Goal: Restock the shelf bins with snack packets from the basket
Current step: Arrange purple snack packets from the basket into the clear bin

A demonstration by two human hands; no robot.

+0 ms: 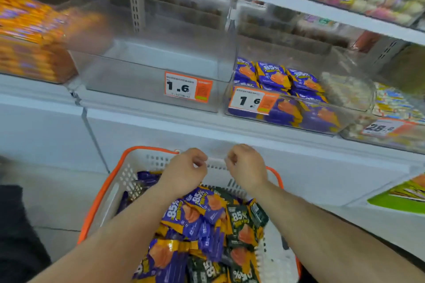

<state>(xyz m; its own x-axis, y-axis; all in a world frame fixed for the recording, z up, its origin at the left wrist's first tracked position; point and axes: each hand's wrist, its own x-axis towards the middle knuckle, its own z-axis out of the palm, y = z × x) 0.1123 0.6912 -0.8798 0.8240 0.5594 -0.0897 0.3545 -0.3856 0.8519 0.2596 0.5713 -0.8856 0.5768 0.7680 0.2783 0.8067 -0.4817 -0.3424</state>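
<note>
Packets (197,232) heaped in basket (103,190). Both hands, left (186,171) and right (245,167), grip its far rim. Tilt it, packets spill.

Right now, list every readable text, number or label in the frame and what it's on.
"1.6": price tag on the empty clear bin.
"1.6": price tag on the bin of purple packets.
"28.": price tag on the far-right bin; rest blurred.
"85%": purple packets and dark green packets in the basket.
Small print on tags and packets: unreadable.
</note>
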